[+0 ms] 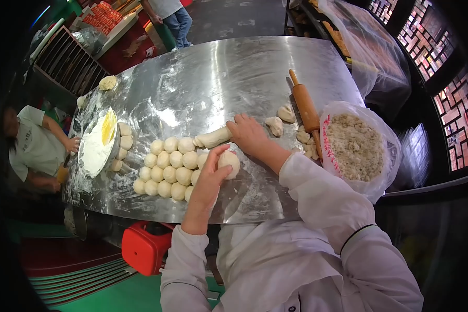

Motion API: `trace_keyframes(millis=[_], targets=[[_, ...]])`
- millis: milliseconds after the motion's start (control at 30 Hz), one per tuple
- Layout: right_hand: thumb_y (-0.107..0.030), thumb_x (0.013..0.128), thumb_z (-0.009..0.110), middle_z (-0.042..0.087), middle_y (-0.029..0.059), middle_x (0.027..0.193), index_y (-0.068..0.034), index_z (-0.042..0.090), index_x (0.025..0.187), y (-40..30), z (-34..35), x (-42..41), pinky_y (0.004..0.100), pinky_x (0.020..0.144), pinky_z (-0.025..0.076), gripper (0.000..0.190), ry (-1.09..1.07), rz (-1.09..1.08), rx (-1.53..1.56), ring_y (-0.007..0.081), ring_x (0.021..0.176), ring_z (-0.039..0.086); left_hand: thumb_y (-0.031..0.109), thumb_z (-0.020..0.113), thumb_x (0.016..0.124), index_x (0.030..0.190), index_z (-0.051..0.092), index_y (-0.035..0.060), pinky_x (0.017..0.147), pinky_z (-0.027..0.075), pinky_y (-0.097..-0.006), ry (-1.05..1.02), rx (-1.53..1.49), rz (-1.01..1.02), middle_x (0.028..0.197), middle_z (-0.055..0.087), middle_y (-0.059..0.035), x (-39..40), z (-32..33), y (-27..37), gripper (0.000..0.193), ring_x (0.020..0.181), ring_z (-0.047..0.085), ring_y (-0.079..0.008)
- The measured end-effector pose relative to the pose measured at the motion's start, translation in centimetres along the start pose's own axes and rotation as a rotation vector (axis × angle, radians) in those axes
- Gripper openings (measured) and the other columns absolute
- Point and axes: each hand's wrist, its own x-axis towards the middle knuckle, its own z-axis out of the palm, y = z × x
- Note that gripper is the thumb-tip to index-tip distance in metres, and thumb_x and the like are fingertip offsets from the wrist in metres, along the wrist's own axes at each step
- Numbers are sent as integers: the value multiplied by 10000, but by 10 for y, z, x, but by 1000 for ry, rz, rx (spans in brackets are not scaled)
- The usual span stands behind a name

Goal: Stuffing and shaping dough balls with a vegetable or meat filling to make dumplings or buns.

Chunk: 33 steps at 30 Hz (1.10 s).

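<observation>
My left hand [208, 177] is curled around a smooth white dough ball [230, 164], which it holds above the near part of the steel table [253, 70]. My right hand [249, 134] grips the right end of a dough roll [212, 138], and its fingers cover that end. Left of my hands, rows of round dough balls [169, 174] sit close together; my left hand hides some of them. Two loose lumps of dough, one of them a folded dough piece [274, 126], lie just beyond my right hand.
A wooden rolling pin [306, 107] and a plastic-lined heap of crumbly filling [355, 148] are at right. At left stand a flour bowl [95, 150] with a yellow scraper [109, 126] and another person [35, 136] at the table's edge. A red stool [144, 247] is below.
</observation>
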Motion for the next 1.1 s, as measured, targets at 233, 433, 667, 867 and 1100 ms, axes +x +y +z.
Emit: trace_keyframes(millis=[233,433,667,867,1100], targets=[[-182,819,716,600,145,897,-30,573,960,-22,-24,-81,444,681,536,252,66,170,-6,339,782,648,303,639,972,1120,666,36,890,451,-339,328,570,193,966,666,-59,61,-53,59,306,1064,557,-164],[-246,795,766,583,137,1006,-26,569,1096,-30,-62,-165,401,755,539,421,-36,283,-13,307,967,617,484,559,961,1035,708,68,1164,209,-552,58,1744,4,1065,700,-116,79,-73,38,448,1138,575,-312],[-192,762,792,560,159,1173,-8,522,1298,-26,-61,-198,417,935,485,627,33,287,45,341,1112,554,303,758,823,1382,552,130,1204,115,-593,-383,1413,450,1387,571,-103,55,43,13,621,1358,458,-286],[-134,766,774,585,126,1112,-50,574,1186,-1,-69,-210,421,891,488,473,89,269,144,322,1058,567,239,829,744,1274,578,116,1113,288,-517,-480,1609,301,1158,570,-87,30,59,-27,600,1165,528,-276],[-106,791,768,604,111,1072,-43,585,1184,-7,-96,-199,382,839,492,438,122,279,459,311,966,587,301,766,825,1213,591,88,1073,298,-478,-282,1277,444,1144,605,-110,7,91,-50,477,1163,537,-281]])
